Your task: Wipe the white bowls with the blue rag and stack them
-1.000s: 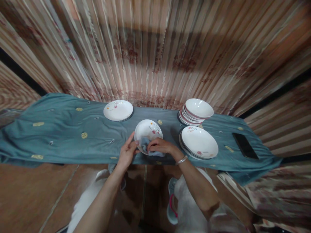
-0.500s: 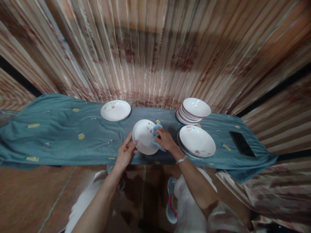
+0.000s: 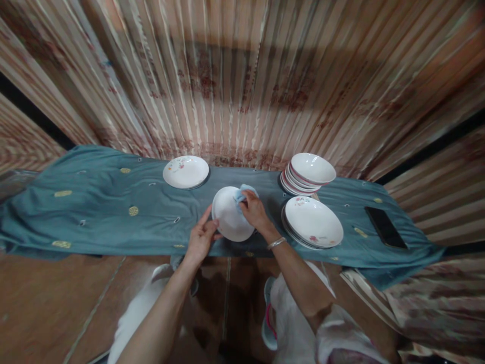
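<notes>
A white plate [image 3: 230, 220] is tilted toward me over the front half of the table. My left hand [image 3: 202, 236] grips its left rim, with the thumb on the face and the other fingers at the edge and behind. Bunched in my right hand [image 3: 254, 208] is a light blue cloth [image 3: 242, 193], pressed on the plate's upper right part. The cloth and fingers cover that part of the plate. Another white plate [image 3: 185, 172] with a small flower print lies at the back left of the table.
On the right stand a stack of oval flowered plates [image 3: 313, 222] and, behind it, a stack of red-rimmed bowls [image 3: 312, 168]. A black phone [image 3: 385, 227] lies farther right on the green tablecloth [image 3: 102, 217]. Pleated curtains [image 3: 227, 91] hang behind the table.
My right hand has moved the cloth upward along the plate, from its right side to the upper right rim. My left hand keeps its hold. The whole view has shifted slightly.
</notes>
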Available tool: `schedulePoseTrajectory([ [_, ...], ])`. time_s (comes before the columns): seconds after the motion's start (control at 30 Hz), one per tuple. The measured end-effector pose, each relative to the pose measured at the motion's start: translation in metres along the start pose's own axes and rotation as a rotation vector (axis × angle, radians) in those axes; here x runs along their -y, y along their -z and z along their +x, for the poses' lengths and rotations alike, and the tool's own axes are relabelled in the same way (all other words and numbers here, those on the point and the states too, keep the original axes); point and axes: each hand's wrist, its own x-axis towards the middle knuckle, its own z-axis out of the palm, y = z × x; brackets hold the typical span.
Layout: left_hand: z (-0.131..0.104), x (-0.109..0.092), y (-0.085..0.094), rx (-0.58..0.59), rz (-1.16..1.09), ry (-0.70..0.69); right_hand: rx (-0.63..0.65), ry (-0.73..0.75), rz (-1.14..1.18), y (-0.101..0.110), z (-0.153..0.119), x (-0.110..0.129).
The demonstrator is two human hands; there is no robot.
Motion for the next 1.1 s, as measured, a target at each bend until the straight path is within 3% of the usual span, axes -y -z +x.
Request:
schedulePoseTrajectory([
  [0.5,0.002,0.005,0.004,0.024,-0.014,-0.009,0.025,0.204,0.291,-0.017,0.005,0.053],
  [0.77,0.002,0.006,0.003,-0.024,-0.052,-0.002,0.167,0.2,0.471,-0.006,-0.011,0.074],
  [1.1,0.0,0.003,0.004,-0.036,-0.164,0.035,0.344,0.182,0.587,0.013,-0.04,0.073],
])
